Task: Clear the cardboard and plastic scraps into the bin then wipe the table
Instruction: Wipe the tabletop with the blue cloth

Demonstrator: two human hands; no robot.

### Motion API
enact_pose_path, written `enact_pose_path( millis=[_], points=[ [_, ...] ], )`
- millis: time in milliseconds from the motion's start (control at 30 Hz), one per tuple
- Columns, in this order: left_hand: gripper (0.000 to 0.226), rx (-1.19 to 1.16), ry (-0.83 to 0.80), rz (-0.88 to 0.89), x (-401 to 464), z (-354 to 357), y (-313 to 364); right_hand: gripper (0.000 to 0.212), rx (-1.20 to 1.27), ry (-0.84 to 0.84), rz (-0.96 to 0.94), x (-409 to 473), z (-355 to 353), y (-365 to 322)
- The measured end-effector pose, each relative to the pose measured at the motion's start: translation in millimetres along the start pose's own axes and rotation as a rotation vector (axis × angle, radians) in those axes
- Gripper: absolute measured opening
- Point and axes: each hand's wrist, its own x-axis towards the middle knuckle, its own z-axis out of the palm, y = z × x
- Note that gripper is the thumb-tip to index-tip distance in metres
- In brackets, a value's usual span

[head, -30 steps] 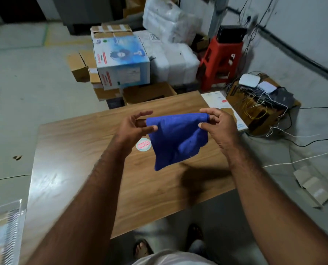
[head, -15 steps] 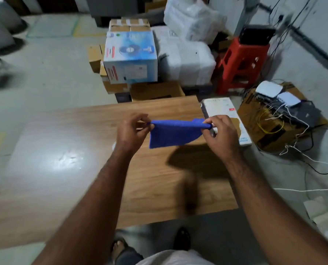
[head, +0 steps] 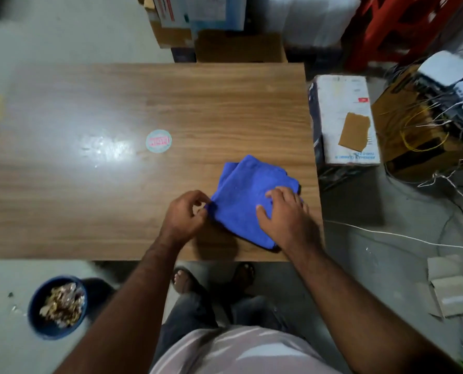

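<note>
The wooden table (head: 95,190) is bare apart from a folded blue cloth (head: 247,195) near its right corner, pressed flat by the right hand (head: 285,215), its edge pinched by the left hand (head: 185,215); scraps are piled in the bin (head: 40,329) on the floor.

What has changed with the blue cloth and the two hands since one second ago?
The blue cloth, held up in the air between both hands before, now lies folded on the table near its right edge. The right hand rests flat on it; the left hand still pinches its left edge. The round sticker stayed in place.
</note>
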Motion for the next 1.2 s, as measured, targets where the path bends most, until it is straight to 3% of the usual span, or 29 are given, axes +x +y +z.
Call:
enact_pose_path(
  millis=[100, 200, 367, 433, 533, 600, 667, 767, 1000, 1100, 1200],
  points=[
    [0.033, -0.135, 0.018, -0.177, 7.3, 2.4, 2.0, 0.063, 0.021, -0.094, 0.058, 20.2, 18.8, -34.0],
    [0.031, -0.219, 0.007, -0.387, 22.7, 8.7, 8.1, 0.067, 0.018, -0.055, 0.059, 29.8, 37.7, -51.0],
    [0.045, -0.365, -0.296, -0.699, 36.7, 15.9, 33.5, 0.068, 0.135, 0.021, -0.009, 27.9, 63.5, -53.5],
    [0.04, -0.518, -0.266, -0.691, 39.8, 22.2, 36.4, 0.064, 0.207, 0.071, -0.054, 23.9, 68.6, -44.3],
    [0.009, -0.796, -0.248, -0.506, 44.8, 33.5, 43.9, 0.061, 0.383, 0.175, -0.04, 19.4, 64.4, -25.7],
    [0.033, -0.915, -0.238, -0.467, 46.6, 41.9, 48.0, 0.065, 0.455, 0.21, 0.032, 23.3, 56.8, -12.4],
    [0.041, -0.899, -0.197, -0.501, 44.2, 46.7, 46.2, 0.068, 0.408, 0.217, 0.014, 27.7, 51.5, -5.2],
    [0.047, -0.762, -0.089, -0.501, 37.7, 43.2, 33.1, 0.073, 0.29, 0.166, -0.086, 30.5, 53.0, -10.4],
    [0.04, -0.112, 0.235, -0.145, 33.8, 13.5, -7.1, 0.073, -0.065, 0.167, -0.153, 41.3, 79.7, -52.6],
    [0.064, 0.353, 0.175, 0.053, 35.3, 11.7, -33.7, 0.068, -0.211, 0.136, -0.265, 37.6, 95.5, -44.5],
    [0.07, 0.552, 0.054, 0.168, 41.1, 16.7, -52.6, 0.065, -0.311, 0.169, -0.243, 11.7, 97.8, -4.6]
  ],
)
